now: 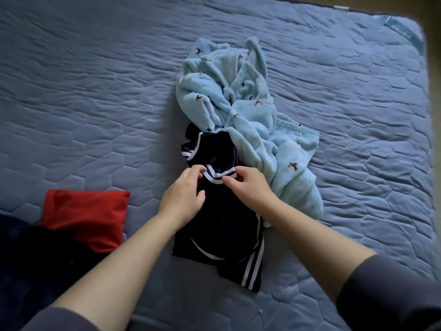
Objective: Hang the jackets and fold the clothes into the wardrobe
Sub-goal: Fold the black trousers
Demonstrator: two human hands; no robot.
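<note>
One folded red cloth [88, 216] looks finished; my left hand [183, 194] and right hand [248, 187] pinch the trim of the navy white-striped garment [222, 225] on the blue quilted bed [95, 91], while the crumpled pale-blue fleece pyjamas [238, 111] wait.

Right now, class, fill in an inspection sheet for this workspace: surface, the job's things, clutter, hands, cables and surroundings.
Surface: blue quilted bed cover, wrinkled.
Job's things: navy garment with white stripes, crumpled in front of the person; light blue fleece garment heaped just beyond it, overlapping its far right side; red garment at the left, apart from both.
Clutter: dark cloth at the lower left, touching the red garment.
Hands: left hand and right hand both pinch the navy garment's striped trim.
Cables: nothing seen.
Surroundings: dim strip past the bed's right edge, too dark to identify.
</note>
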